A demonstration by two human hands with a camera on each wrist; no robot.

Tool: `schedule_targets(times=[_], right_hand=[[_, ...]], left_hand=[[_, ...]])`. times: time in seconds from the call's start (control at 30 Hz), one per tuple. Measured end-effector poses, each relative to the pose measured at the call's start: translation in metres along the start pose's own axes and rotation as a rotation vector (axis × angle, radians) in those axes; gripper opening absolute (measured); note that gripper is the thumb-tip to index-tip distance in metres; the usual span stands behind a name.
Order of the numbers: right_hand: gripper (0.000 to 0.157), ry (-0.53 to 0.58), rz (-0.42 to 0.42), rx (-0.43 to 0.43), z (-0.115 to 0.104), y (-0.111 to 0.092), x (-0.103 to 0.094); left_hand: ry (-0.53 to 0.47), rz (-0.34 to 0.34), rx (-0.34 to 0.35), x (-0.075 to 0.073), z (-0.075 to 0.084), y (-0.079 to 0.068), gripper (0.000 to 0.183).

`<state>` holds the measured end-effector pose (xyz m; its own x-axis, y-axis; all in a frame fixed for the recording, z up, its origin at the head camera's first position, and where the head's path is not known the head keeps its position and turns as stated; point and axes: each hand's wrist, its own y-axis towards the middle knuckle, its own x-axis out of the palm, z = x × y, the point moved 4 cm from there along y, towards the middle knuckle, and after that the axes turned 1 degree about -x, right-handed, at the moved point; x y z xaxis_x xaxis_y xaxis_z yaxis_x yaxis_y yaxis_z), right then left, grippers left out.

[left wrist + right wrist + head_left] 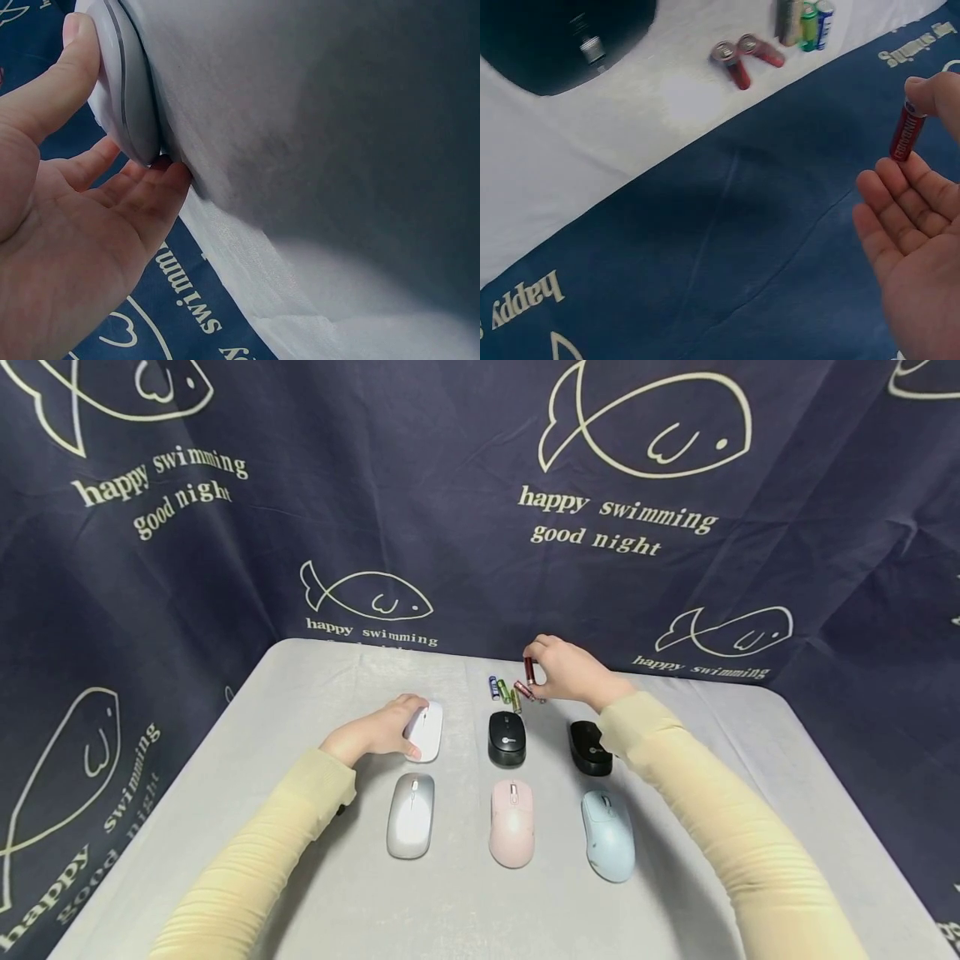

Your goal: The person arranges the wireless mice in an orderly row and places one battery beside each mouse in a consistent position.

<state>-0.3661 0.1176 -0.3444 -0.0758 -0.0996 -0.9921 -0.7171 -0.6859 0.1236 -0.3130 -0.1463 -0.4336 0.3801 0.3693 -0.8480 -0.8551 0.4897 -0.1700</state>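
My left hand (381, 727) grips a white computer mouse (427, 733) by its sides at the back left of the row; in the left wrist view the thumb is on one side of the mouse (124, 82) and the fingers on the other. Over the back edge of the table, my right hand (570, 670) pinches a red battery (908, 136) end to end between thumb and fingertips. Just below that hand lie other batteries: two red ones (735, 69), a blue one (493, 687), a green one (504, 692) and a yellowish one (516, 701).
Two black mice (507, 743) stand in front of the batteries, the right one (587, 750) partly behind my sleeve. Nearer are a silver mouse (411, 828), a pink mouse (512, 831) and a light blue mouse (611, 842). A dark blue printed curtain (480, 510) hangs behind the table.
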Motion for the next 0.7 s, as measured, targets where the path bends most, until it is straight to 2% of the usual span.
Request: schedule_targets(times=[0.4,0.7], right_hand=[[0.046,0.052,-0.007,-0.006,-0.031,0.011,-0.001],[0.048,0.124,-0.044,0.022,-0.051,0.015,0.001]], left_hand=[[0.012,0.004,0.006,-0.001,0.002,-0.001,0.088],[0.014,-0.001,0.004,-0.001,0.001,-0.001,0.088]])
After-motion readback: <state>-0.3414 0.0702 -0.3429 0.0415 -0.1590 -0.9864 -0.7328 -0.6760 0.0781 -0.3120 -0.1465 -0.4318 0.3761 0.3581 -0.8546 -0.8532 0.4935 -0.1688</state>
